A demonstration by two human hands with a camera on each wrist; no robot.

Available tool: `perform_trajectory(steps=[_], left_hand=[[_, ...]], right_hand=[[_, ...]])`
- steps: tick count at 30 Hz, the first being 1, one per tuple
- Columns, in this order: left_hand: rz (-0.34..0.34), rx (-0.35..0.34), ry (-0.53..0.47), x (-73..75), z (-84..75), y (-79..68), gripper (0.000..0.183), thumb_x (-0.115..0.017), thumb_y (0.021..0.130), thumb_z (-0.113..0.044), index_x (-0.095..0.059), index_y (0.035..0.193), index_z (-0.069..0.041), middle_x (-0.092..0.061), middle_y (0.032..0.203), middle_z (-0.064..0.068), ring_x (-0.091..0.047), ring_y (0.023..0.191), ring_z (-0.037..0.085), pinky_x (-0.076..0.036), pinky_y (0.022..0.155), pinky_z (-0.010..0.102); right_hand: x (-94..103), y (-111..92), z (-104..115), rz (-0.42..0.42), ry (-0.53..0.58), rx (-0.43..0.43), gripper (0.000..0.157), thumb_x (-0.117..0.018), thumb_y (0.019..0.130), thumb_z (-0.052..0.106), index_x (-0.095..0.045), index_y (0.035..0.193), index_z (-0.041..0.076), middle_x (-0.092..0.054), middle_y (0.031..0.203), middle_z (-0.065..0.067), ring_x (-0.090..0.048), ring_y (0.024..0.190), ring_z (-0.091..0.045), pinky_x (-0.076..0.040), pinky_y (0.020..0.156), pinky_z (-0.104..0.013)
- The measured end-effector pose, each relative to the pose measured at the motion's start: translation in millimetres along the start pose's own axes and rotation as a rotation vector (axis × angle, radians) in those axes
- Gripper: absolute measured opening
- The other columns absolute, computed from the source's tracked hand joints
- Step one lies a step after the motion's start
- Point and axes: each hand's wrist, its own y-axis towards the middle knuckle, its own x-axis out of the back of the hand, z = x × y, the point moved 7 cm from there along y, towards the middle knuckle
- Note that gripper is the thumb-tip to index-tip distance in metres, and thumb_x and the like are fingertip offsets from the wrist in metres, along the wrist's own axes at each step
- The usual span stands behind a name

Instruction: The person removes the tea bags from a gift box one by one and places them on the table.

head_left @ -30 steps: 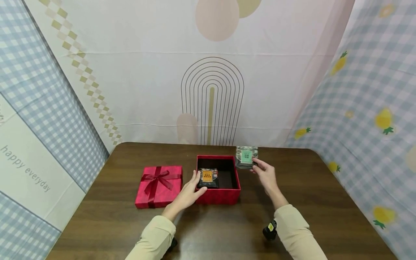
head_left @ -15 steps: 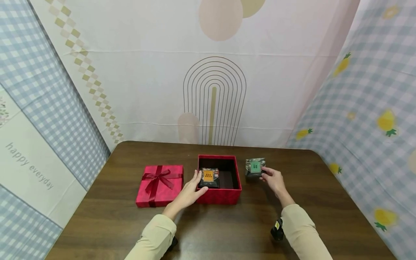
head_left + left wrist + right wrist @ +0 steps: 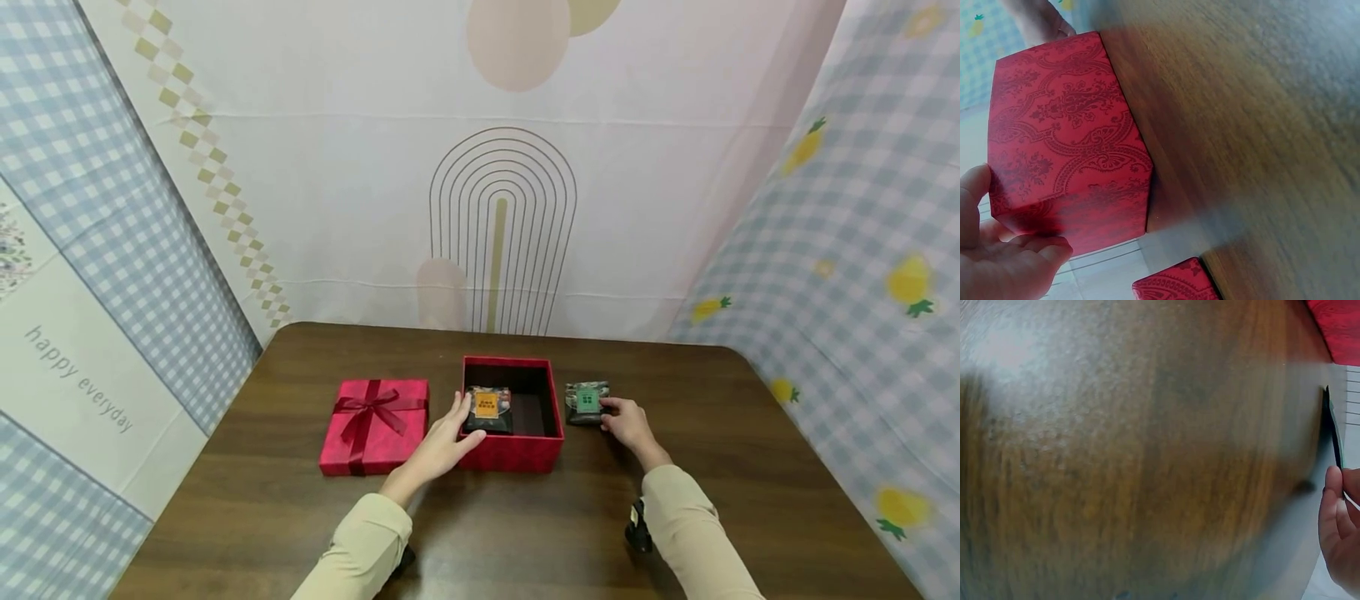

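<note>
My left hand [image 3: 442, 446] holds an open red gift box [image 3: 510, 454] at its near left corner. The thumb lies at the front rim and the fingers lie along the left wall. Inside the box, at its left, sits a dark packet with an orange label [image 3: 487, 408]. My right hand [image 3: 628, 425] pinches the right edge of a dark packet with a green label [image 3: 587, 402], just right of the box. In the right wrist view this packet [image 3: 1334, 434] appears edge-on and low over the table; whether it touches the wood I cannot tell.
A red lid with a ribbon bow [image 3: 373, 425] lies on the brown wooden table [image 3: 510, 533], left of the box. A white patterned cloth [image 3: 352, 183] hangs behind the table, with checked cloths at both sides.
My right hand has carried the green-labelled packet from the box's far right corner rightward and down toward the table. My left hand has stayed at the box.
</note>
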Motion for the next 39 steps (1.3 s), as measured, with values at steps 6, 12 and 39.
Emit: perform_trajectory(steps=[6, 12, 39], left_hand=[[-0.001, -0.004, 0.016, 0.0, 0.4, 1.3, 0.064, -0.054, 0.091, -0.020, -0.024, 0.140, 0.008, -0.013, 0.146, 0.030, -0.025, 0.131, 0.043, -0.025, 0.104, 0.052], [0.005, -0.008, 0.020, 0.9, -0.4, 1.1, 0.065, -0.055, 0.091, -0.022, -0.024, 0.140, 0.007, -0.014, 0.146, 0.030, -0.025, 0.131, 0.043, -0.026, 0.103, 0.052], [0.000, 0.003, 0.015, 0.9, -0.6, 0.0, 0.064, -0.055, 0.091, -0.020, -0.024, 0.140, 0.008, -0.014, 0.145, 0.032, -0.026, 0.130, 0.044, -0.026, 0.103, 0.052]], right_hand=[[-1.4, 1.7, 0.0, -0.014, -0.148, 0.043, 0.035, -0.054, 0.084, 0.001, -0.056, 0.117, -0.009, -0.059, 0.109, -0.029, -0.059, 0.092, -0.037, -0.047, 0.076, -0.043], [-1.6, 2.9, 0.3, -0.019, -0.200, 0.060, 0.035, -0.054, 0.084, 0.003, -0.057, 0.117, -0.007, -0.050, 0.122, -0.031, -0.042, 0.115, -0.048, -0.036, 0.091, -0.055], [5.3, -4.4, 67.4, -0.123, -0.057, 0.189, 0.041, -0.051, 0.092, 0.012, -0.046, 0.131, -0.003, -0.059, 0.089, -0.022, -0.048, 0.064, -0.021, -0.041, 0.064, -0.035]])
